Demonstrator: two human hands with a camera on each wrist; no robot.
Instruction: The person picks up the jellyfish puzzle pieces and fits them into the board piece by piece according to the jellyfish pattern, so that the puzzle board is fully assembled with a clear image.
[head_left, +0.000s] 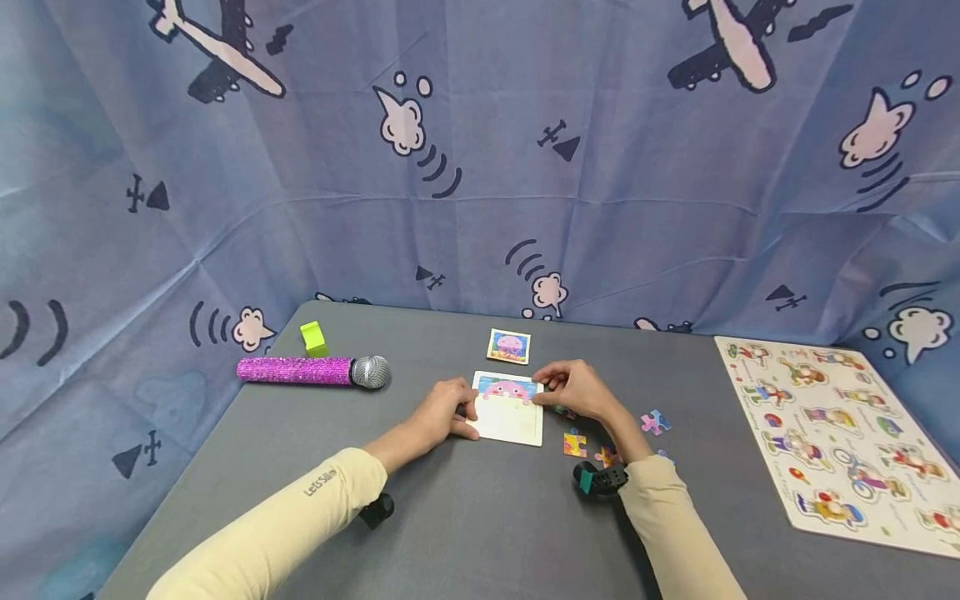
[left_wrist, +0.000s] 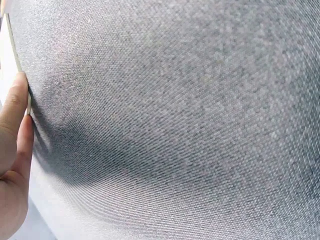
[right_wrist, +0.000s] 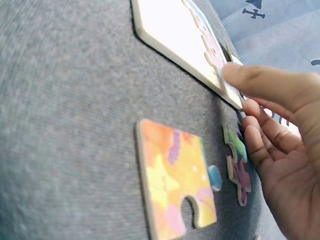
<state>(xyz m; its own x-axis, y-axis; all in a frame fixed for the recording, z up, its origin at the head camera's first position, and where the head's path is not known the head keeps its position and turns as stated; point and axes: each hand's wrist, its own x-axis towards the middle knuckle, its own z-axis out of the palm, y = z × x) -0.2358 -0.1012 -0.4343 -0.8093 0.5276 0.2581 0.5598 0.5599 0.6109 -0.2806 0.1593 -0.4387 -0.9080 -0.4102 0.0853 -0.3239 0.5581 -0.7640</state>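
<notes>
A play corner, this was, curtained off on the sides in view! Creased blue cloth swept behind the grey worktop, cartoon planes and puffs of cloud all over it. And look at the worktop: a puzzle tray, bright puzzle pieces, a big board of cartoon figures out right, a glittery pink microphone over left! Home or studio, I couldn't tell.

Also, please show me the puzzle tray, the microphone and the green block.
Puzzle tray (head_left: 508, 425), head view: its bare lower part.
Microphone (head_left: 296, 371), head view: its pink handle.
Green block (head_left: 315, 342), head view: its front side.
</notes>
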